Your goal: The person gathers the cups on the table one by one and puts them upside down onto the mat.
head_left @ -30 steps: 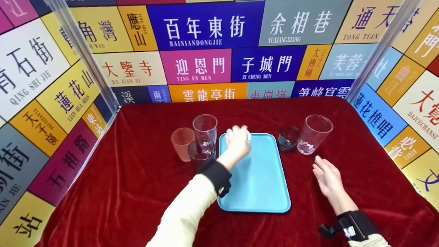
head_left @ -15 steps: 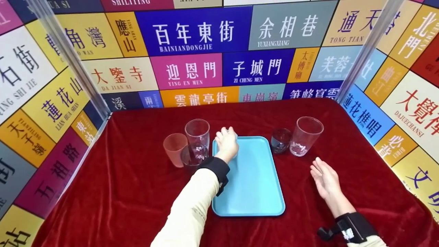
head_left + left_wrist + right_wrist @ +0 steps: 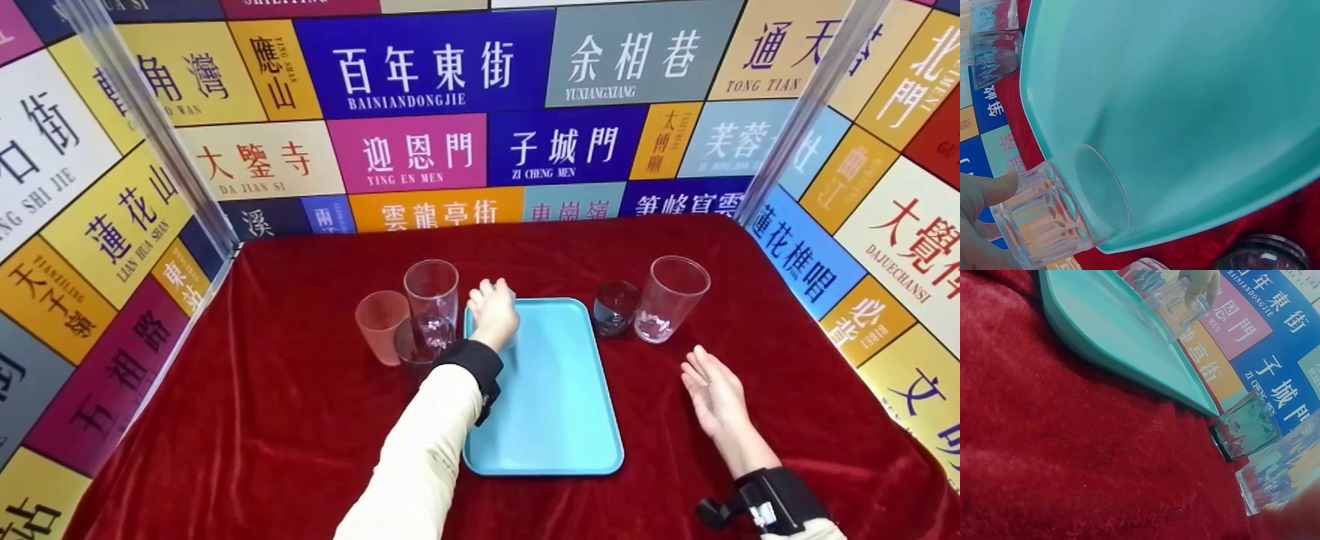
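My left hand point(image 3: 495, 316) grips a clear glass point(image 3: 1053, 211) by its base, over the far left corner of the light blue tray point(image 3: 551, 405). The glass is upside down, its mouth toward the tray in the left wrist view. To the right of the tray, my right hand point(image 3: 716, 397) holds nothing, palm turned inward with the fingers straight. Just beyond its fingertips stands a tall clear glass point(image 3: 672, 296). A short dark tinted glass point(image 3: 613, 309) stands upright between that glass and the tray.
Left of the tray, an orange-pink cup point(image 3: 382, 328), a tall clear glass point(image 3: 433, 285) and a dark tinted glass point(image 3: 417, 341) stand close together. Red velvet cloth point(image 3: 285, 405) covers the table. Panels printed with street names point(image 3: 427, 64) rise behind and at both sides.
The head view has shifted slightly. My left hand has moved a little left with the glass, toward the tray's far left corner. The right hand stays in about the same place.
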Action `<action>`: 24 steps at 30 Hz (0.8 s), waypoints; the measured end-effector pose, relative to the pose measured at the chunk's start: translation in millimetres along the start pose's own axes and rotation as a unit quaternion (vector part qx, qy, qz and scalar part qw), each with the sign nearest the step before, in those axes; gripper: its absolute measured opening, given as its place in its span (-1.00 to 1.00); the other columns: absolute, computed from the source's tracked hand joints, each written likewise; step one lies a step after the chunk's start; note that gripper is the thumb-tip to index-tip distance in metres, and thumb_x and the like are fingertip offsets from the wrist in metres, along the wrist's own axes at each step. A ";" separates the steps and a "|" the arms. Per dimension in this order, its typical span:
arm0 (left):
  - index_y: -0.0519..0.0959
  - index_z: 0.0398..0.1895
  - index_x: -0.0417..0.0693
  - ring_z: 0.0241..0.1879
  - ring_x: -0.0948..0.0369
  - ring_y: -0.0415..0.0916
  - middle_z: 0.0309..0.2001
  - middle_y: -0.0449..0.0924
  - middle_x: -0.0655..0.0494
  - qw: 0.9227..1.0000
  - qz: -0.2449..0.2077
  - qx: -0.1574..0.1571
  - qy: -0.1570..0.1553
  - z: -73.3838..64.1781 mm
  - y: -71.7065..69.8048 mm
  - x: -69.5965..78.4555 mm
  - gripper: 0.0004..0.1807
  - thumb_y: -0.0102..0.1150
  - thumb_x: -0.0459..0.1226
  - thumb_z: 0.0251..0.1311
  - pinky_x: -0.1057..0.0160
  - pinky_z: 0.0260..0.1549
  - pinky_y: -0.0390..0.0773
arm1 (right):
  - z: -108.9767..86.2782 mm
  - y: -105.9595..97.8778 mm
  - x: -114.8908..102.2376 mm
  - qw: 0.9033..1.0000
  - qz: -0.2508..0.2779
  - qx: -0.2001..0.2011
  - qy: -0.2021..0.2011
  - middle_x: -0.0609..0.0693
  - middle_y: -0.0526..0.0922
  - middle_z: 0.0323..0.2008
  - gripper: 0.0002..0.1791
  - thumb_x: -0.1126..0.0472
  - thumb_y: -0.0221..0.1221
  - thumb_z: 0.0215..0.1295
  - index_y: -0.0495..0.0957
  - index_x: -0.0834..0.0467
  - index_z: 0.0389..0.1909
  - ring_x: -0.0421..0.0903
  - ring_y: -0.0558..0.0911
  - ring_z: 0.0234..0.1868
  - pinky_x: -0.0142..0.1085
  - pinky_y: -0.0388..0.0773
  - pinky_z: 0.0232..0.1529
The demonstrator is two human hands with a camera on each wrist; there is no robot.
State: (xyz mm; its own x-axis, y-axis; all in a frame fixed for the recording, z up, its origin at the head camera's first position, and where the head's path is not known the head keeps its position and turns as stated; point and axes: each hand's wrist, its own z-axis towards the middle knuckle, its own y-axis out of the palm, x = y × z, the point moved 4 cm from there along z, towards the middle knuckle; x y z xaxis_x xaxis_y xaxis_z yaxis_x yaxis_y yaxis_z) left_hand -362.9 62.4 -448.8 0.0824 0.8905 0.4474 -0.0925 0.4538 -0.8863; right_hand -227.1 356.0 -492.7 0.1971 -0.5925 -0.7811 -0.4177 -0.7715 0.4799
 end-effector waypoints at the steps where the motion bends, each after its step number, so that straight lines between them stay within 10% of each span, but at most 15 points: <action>1: 0.37 0.09 -0.19 0.06 -0.11 0.21 0.12 0.29 -0.20 1.000 0.000 0.005 -0.001 0.0 -0.1 0.0 -0.67 -0.13 -0.28 0.31 -0.01 0.04 0.22 | -0.3 0.2 -0.2 1.000 0.002 0.000 -0.002 -0.28 0.59 -0.49 -0.09 0.12 0.06 0.26 -0.37 0.06 0.42 -0.32 0.48 -0.10 -0.52 0.23 0.19; 11: 0.30 0.19 -0.18 0.16 -0.16 0.15 0.20 0.22 -0.23 1.000 0.010 0.003 -0.002 -1.8 1.9 -1.9 -0.50 0.04 -0.33 0.14 -0.04 0.12 0.17 | -1.2 0.1 1.1 1.000 -0.002 0.000 0.004 -0.28 0.60 -0.50 -0.07 0.13 0.06 0.26 -0.40 0.06 0.42 -0.34 0.50 -0.20 -0.53 0.28 0.14; 16: 0.15 0.33 -0.11 0.33 -0.22 -0.11 0.33 0.06 -0.22 0.999 -0.027 -0.006 0.030 -2.8 -1.3 0.0 -0.26 0.16 -0.38 0.00 -0.12 0.28 -0.09 | -0.2 2.3 -0.2 1.000 -0.024 -0.003 0.000 -0.24 0.56 -0.10 -0.06 0.15 0.03 0.27 -0.45 0.06 0.41 -0.25 0.29 0.24 -0.50 0.16 0.23; 21: 0.25 0.26 -0.11 0.29 -0.16 0.03 0.28 0.17 -0.17 0.990 -0.067 0.031 0.121 -18.0 -13.1 8.1 -0.26 0.27 -0.34 -0.09 -0.12 0.25 -0.01 | 7.2 5.2 -13.1 0.996 -0.077 -0.016 -0.046 -0.01 -0.26 0.44 -0.06 0.16 -0.01 0.29 -0.53 0.12 0.39 -0.10 -0.10 0.42 -0.42 -0.03 0.33; 24: 0.34 0.18 -0.13 0.21 -0.08 0.18 0.20 0.28 -0.13 0.981 -0.094 0.030 0.166 -35.6 -19.6 10.0 -0.37 0.27 -0.32 -0.05 -0.08 0.20 0.11 | 16.4 6.0 -27.2 0.989 -0.114 -0.021 -0.091 0.04 -0.34 0.44 -0.04 0.18 0.01 0.28 -0.53 0.13 0.39 -0.13 -0.13 0.43 -0.40 -0.10 0.35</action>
State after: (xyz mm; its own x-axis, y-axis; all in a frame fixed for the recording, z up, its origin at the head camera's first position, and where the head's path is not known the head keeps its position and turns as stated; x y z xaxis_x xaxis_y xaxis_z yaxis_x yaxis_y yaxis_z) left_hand -324.9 61.3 -431.1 0.4218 0.7354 0.5303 -0.1012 0.6194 -0.7785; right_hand -249.5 371.3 -475.2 0.1174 -0.3544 -0.9277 -0.3422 -0.8914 0.2972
